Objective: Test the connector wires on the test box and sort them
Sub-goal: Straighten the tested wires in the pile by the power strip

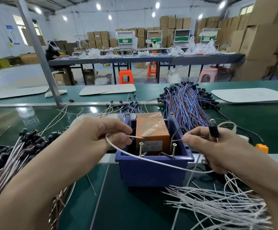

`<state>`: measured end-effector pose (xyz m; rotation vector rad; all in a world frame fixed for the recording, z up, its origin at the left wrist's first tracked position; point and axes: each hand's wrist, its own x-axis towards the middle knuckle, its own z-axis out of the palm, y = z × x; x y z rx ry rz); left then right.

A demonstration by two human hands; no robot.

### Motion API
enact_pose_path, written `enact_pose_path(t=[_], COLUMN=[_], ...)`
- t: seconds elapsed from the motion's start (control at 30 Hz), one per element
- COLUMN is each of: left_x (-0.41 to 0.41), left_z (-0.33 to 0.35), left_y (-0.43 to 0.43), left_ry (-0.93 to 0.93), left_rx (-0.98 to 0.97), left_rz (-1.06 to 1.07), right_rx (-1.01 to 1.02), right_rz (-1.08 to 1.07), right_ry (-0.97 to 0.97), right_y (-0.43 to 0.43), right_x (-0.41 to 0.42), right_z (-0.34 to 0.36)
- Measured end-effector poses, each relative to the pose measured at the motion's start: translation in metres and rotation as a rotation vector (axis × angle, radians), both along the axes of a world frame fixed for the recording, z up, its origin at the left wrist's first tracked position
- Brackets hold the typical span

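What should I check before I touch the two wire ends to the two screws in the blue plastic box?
1. Left hand pinches the thin white wire's stripped end: ok.
2. Right hand pinches the other bare end and holds the black bulb connector: ok.
3. Two upright metal screws in the blue plastic box, heads uncovered: ok.
4. Wire ends touching the screws: not ok, both apart.
5. Wire insulation undamaged: cannot tell.

Legend: we show the bin (151, 175) in blue, the box (151, 128) in orange with a pale label, and the belt (126, 205) in green. We mark the wire (159, 163) white and its connector (214, 131) black. We render the bundle (186, 103) blue and brown with black ends. Behind it stand an orange stool (126, 77) and a pink stool (207, 74).
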<state>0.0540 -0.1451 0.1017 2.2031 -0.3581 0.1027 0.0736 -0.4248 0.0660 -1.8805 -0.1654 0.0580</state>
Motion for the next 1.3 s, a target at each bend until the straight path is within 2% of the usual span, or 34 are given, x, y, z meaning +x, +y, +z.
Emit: enact_pose_path(t=[0.53,1.3], left_x=[-0.0008,-0.0006], left_z=[-0.0012,-0.003], left_y=[0.0034,0.0049], left_ry=[0.079,0.105], left_rx=[0.113,0.136], left_rz=[-0.025,-0.008], right_rx=[-0.015,-0.044], right_rz=[0.012,-0.015], right_ry=[0.069,0.075], right_y=[0.0019,0.0008], right_x=[0.0021,0.0032], right_z=[-0.0036,-0.0057])
